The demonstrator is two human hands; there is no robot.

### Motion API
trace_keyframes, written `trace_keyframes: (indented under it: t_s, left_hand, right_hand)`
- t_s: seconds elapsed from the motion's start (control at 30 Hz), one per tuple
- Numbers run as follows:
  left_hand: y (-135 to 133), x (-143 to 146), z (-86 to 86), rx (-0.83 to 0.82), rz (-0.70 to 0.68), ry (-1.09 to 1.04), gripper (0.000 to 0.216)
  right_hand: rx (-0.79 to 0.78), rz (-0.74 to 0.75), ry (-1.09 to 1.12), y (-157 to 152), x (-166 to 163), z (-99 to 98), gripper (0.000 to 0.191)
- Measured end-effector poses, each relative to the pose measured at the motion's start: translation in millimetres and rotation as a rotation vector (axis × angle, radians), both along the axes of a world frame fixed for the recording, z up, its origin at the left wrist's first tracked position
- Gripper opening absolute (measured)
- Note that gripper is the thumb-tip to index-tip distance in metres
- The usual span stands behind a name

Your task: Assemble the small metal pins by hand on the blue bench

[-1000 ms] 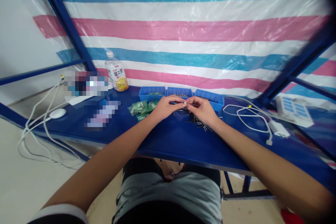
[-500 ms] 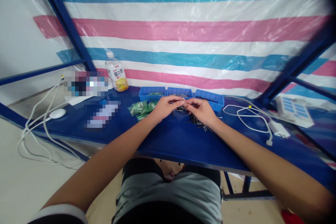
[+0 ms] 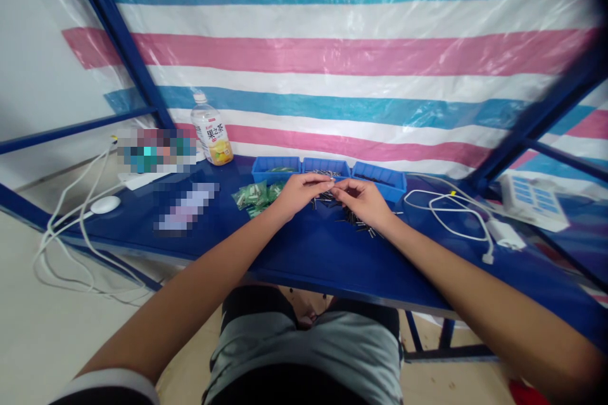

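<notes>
Closer together than earlier, left hand [image 3: 299, 195] and right hand [image 3: 367, 201] are pinching, though whether they are holding anything cannot be told; black rods [image 3: 353, 219] are lying beneath on the blue tabletop [image 3: 323, 256], before striped sheeting [image 3: 332, 54].

The single view looks from the person's head, forward and steeply down. The shorts [image 3: 304, 348] lie close below the lens. The left hand [image 3: 304, 193] and right hand [image 3: 363, 199] show farther off, near the centre, above the table [image 3: 323, 253]; the striped sheet [image 3: 332, 50] stands behind, facing the camera.
</notes>
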State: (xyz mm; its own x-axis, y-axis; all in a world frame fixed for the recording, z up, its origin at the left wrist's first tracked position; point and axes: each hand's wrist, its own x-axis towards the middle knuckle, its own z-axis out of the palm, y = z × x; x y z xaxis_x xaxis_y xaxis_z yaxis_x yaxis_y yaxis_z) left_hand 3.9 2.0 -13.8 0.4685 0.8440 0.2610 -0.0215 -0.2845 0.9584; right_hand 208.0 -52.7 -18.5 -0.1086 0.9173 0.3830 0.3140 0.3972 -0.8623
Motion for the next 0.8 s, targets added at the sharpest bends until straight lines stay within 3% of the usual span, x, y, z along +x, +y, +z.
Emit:
trace_keyframes:
  t_s: [0.37, 0.8]
  left_hand:
    - [-0.4, 1.1, -0.3, 0.103, -0.062, 0.020, 0.032]
    - [-0.2, 0.5, 1.6, 0.011, 0.050, 0.034, 0.037]
  right_hand:
    - [0.029, -0.034, 0.000, 5.3, 5.6, -4.3, 0.035]
    - [-0.050, 0.041, 0.085, 4.8, 2.1, -2.7, 0.039]
